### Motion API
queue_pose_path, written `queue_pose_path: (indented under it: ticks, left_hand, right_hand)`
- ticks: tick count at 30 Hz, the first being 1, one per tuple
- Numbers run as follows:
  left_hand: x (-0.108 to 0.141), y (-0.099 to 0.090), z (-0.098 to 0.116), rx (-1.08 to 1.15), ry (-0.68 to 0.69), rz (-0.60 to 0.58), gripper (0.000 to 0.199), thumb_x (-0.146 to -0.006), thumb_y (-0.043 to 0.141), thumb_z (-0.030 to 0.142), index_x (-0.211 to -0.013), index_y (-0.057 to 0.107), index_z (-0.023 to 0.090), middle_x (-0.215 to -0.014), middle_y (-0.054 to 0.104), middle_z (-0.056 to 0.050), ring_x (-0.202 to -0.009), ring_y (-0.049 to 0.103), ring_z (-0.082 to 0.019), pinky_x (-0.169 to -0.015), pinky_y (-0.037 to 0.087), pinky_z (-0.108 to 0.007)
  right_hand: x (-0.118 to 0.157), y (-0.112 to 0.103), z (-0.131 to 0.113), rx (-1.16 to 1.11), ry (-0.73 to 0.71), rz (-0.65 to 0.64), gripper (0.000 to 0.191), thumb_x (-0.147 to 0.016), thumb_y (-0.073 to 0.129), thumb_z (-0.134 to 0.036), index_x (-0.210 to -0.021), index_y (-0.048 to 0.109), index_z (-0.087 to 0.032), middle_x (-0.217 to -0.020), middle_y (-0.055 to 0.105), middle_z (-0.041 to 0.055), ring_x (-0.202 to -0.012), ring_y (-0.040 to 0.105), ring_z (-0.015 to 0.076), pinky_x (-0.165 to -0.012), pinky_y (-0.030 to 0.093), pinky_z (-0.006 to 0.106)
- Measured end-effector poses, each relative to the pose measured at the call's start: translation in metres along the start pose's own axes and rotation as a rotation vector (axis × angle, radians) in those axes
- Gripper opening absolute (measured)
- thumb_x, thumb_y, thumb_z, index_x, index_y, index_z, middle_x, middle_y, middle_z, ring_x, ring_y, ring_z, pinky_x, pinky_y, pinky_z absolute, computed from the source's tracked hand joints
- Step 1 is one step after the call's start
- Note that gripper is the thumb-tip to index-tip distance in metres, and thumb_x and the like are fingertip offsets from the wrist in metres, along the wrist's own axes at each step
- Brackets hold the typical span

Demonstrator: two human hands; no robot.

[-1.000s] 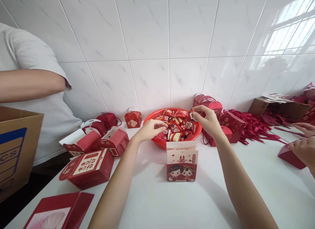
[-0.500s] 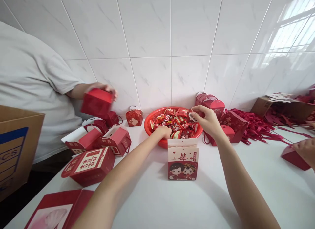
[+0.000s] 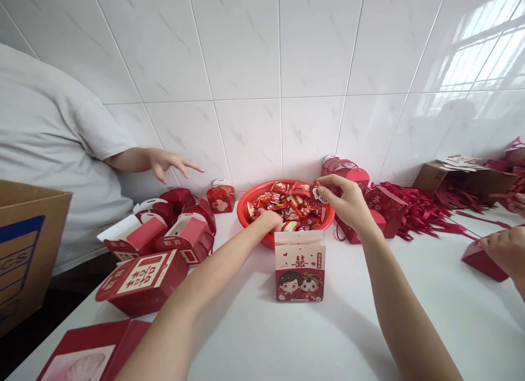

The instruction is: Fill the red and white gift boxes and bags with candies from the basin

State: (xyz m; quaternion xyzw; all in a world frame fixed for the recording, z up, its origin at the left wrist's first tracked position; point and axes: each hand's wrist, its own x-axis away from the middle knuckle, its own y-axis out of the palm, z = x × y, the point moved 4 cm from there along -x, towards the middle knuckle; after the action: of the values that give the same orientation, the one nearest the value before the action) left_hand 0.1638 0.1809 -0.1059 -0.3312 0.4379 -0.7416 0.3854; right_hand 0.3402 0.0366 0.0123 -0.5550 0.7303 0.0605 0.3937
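My left hand (image 3: 270, 220) reaches into a red plastic basket (image 3: 245, 202) heaped with red and gold wrapped candies (image 3: 298, 202). Its fingers curl down among the wrappers, and what they grip is hidden. Above the basket's right side, my right hand (image 3: 342, 194) pinches a red wrapped candy (image 3: 317, 193) with a pale label between thumb and fingers. In front of the basket, between my forearms, a small paper gift box (image 3: 299, 271) stands upright with its top flaps raised; a cartoon couple is printed on its red and cream face.
At left, several red gift boxes (image 3: 145, 280) stand before a co-worker, whose open hand (image 3: 172, 163) hovers over them. A cardboard carton (image 3: 33, 250) is at the left edge. More boxes and dark red ribbons (image 3: 422, 211) lie right; another person's hand (image 3: 506, 247) touches a red box (image 3: 484, 261).
The co-worker at left has let go of the red box, which now sits among the others, and their hand is open. My hands stay at the basket, nearly unmoved.
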Motion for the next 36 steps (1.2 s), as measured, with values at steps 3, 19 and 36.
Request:
queue_pose_path:
  ticks: [3,19,36]
  left_hand:
    - [0.006,-0.001,0.002,-0.103,-0.062,-0.073,0.028,-0.032,0.078,0.002,-0.039,0.057,0.019,-0.07,0.072,-0.011,-0.096,0.065,-0.044,-0.097,0.038,-0.064]
    - [0.063,-0.05,-0.006,0.592,0.159,0.193,0.017,-0.057,0.074,0.037,-0.06,0.074,0.021,-0.084,0.077,-0.006,-0.092,0.067,-0.026,-0.087,0.049,-0.035]
    - [0.071,-0.036,0.008,1.146,0.122,0.354,0.036,-0.07,0.078,0.046,-0.086,0.063,0.018,-0.083,0.069,-0.002,-0.079,0.067,-0.017,-0.082,0.055,-0.035]
  right_hand:
    - [0.0,-0.002,-0.001,0.005,-0.004,0.006,0.017,-0.084,0.061,-0.031,-0.092,0.071,-0.021,-0.09,0.076,0.0053,-0.081,0.067,0.0221,-0.078,0.052,0.036]
    - [-0.001,-0.007,0.002,-0.07,0.031,0.008,0.017,-0.081,0.063,-0.031,-0.092,0.071,-0.02,-0.086,0.075,0.006,-0.08,0.068,0.0222,-0.072,0.053,0.035]
    - [0.0,-0.001,0.003,-0.116,0.056,-0.054,0.02,-0.082,0.066,-0.034,-0.094,0.073,-0.02,-0.089,0.076,0.0061,-0.083,0.069,0.0235,-0.075,0.055,0.037]
